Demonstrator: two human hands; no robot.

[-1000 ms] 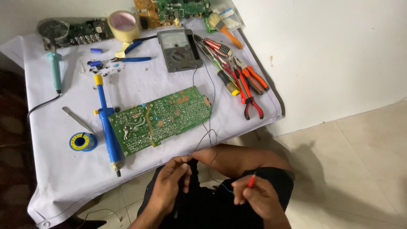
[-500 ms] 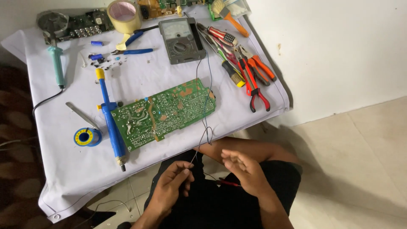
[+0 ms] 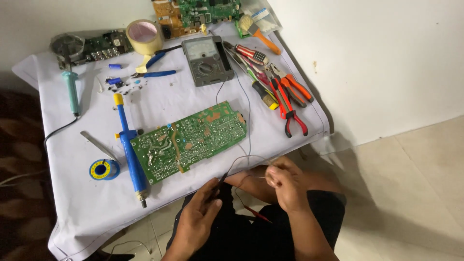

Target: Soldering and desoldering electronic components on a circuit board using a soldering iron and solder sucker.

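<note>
My left hand (image 3: 200,215) holds a thin black test probe (image 3: 218,183) just below the table's front edge. My right hand (image 3: 284,182) pinches the thin lead wires (image 3: 247,121) that run up across the cloth to the grey analog multimeter (image 3: 208,60). A red probe (image 3: 254,214) lies loose on my dark lap between my hands. The green circuit board (image 3: 191,140) lies solder side up on the white cloth, just beyond both hands.
A blue desoldering pump (image 3: 129,145), a solder spool (image 3: 103,169) and tweezers (image 3: 96,144) lie left of the board. A teal soldering iron (image 3: 71,91), a tape roll (image 3: 143,35), blue cutters (image 3: 152,74), red and orange pliers (image 3: 289,99), screwdrivers (image 3: 256,87) and other boards (image 3: 203,12) are farther back. A wall stands on the right.
My right hand let go of the red probe, which now lies on my lap, and rose to the wires at the table edge. The left hand moved up slightly.
</note>
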